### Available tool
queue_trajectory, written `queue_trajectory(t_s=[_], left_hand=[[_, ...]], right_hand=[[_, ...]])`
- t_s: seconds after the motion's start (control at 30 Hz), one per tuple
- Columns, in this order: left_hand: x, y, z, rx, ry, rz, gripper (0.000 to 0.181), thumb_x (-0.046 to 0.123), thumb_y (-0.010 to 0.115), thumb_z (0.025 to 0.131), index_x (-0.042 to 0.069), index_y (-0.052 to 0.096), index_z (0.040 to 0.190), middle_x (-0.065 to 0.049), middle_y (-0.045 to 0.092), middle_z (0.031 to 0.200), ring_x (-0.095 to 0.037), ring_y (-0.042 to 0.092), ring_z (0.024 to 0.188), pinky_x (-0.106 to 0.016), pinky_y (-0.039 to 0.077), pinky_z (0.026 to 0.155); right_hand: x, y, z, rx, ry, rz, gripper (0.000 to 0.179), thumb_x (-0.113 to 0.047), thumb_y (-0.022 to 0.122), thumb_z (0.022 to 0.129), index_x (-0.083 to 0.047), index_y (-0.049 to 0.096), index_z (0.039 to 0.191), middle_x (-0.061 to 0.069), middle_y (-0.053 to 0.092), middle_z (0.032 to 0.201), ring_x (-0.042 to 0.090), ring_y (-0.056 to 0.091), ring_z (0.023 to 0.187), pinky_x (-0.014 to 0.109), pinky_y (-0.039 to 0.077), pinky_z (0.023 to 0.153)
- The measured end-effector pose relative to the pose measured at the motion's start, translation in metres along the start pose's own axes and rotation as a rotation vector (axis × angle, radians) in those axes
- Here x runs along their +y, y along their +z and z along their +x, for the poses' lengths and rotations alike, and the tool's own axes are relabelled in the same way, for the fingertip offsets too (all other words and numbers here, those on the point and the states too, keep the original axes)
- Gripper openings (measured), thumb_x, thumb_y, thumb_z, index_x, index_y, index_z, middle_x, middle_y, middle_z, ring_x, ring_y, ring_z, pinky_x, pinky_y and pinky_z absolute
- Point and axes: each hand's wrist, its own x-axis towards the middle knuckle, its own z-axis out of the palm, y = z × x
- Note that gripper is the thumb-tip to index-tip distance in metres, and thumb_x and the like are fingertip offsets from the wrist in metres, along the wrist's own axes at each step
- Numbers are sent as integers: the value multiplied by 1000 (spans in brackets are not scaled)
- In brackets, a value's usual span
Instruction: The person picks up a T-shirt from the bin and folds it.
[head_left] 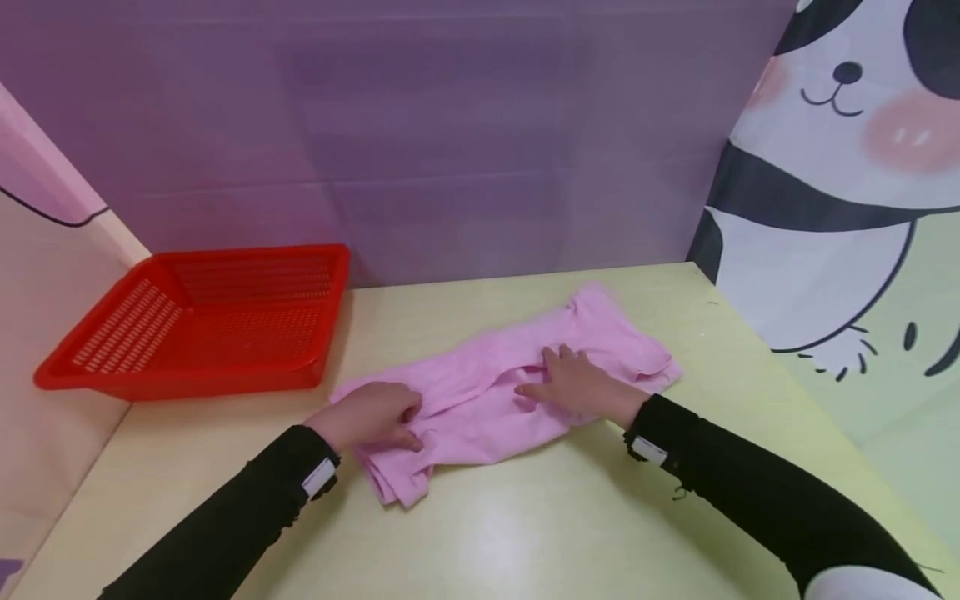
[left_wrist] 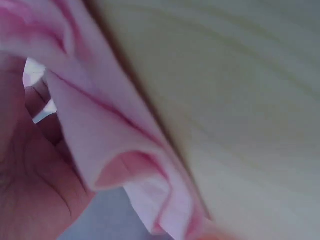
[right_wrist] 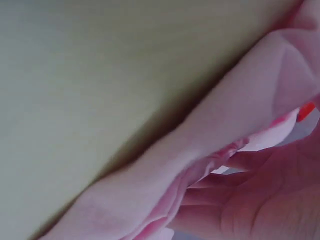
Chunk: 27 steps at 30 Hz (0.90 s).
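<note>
A soft pink cloth [head_left: 480,400] lies creased in a long, slanting strip across the table, its layers bunched and its kind not clear. My left hand [head_left: 378,412] is over the left end of it, fingers bent loosely downward, with a gap between thumb and forefinger. In the left wrist view, the palm [left_wrist: 40,175] faces a drooping fold of the cloth [left_wrist: 100,120], which partly hides the fingers. Spread fingers of my right hand [head_left: 573,383] rest on the cloth right of its middle. The right wrist view shows these fingers [right_wrist: 210,200] reaching in behind a rolled edge.
At the back left of the pale wooden table [head_left: 510,533] stands a red plastic basket [head_left: 225,379] with perforated sides. A purple wall covering [head_left: 450,150] rises behind the table. On the right, a wall panel bears a printed panda [head_left: 817,267].
</note>
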Motion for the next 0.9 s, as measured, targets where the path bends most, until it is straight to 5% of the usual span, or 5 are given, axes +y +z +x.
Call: queue_trajectory(t_s=[0.13,0.3,0.53,0.7,0.9], left_hand=[[9,4,15,-22,-78,-61,36,50,71,71,21,51,75,6,43,60,-11,45,61,-26,38,62],[21,4,40,-55,-157,-152,37,50,71,71,19,53,80,3,44,63,-15,48,64,-28,38,63],[39,3,76,-23,-137,-146,43,53,70,72,13,61,84,4,43,60,-14,47,61,-26,38,61],[54,3,95,-5,-194,-180,51,53,68,73,9,66,98,1,60,75,-15,55,73,-27,43,73],[75,-1,106,41,-287,-182,56,55,66,74,7,67,103,0,64,81,-15,57,85,-29,43,86]], right_hand=[[-8,0,23,-37,38,88,104,-75,45,74,-4,17,144,27,19,144,48,17,130,60,27,97],[-15,1,51,-53,-76,86,94,-69,46,79,-6,21,144,23,18,147,42,15,133,57,18,104],[-18,0,87,-59,-226,102,79,-58,47,85,-10,26,144,15,20,148,32,16,136,57,14,105],[-18,-3,111,-75,-379,114,67,-43,48,87,-9,30,142,12,24,147,27,19,135,47,17,107],[-22,-7,133,-160,-459,267,61,-24,51,86,-10,31,141,7,26,147,20,19,135,38,16,109]])
